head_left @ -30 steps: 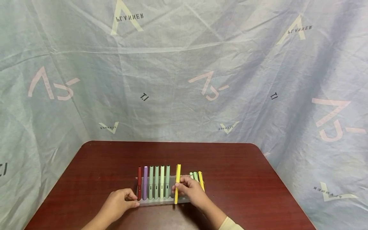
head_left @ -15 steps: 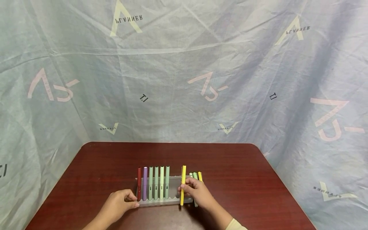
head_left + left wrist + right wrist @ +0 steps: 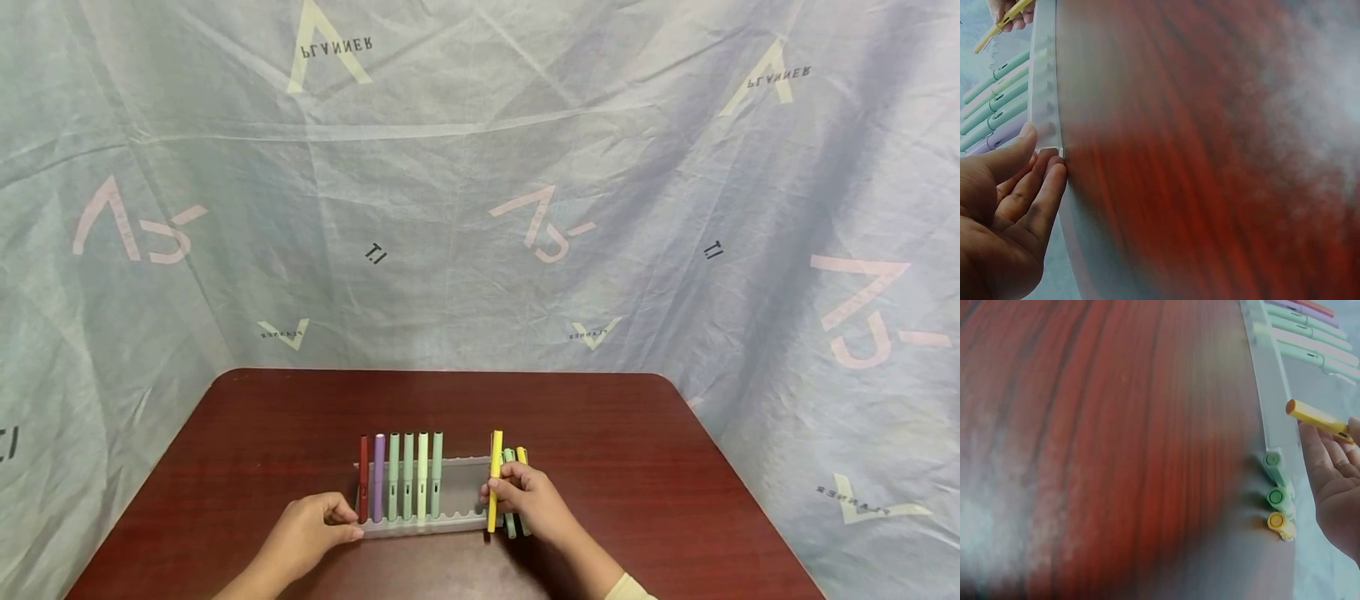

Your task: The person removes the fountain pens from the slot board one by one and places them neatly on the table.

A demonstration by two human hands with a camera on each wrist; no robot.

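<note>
A right hand (image 3: 528,500) pinches a yellow pen (image 3: 494,481) upright between curled fingers and thumb, just past the right end of a clear pen rack (image 3: 457,500) near the tabletop's front edge. The left hand (image 3: 315,523), fingers loosely bent, touches the rack's left end.

left hand (image 3: 311,523) – we rest it low at our left, fingers loosely curled, thumb and fingertips pressed forward | right hand (image 3: 528,498) – we raise it slightly, fingers curled in a pinch | both forearms angle inward – pale sleeve cuff on right
</note>
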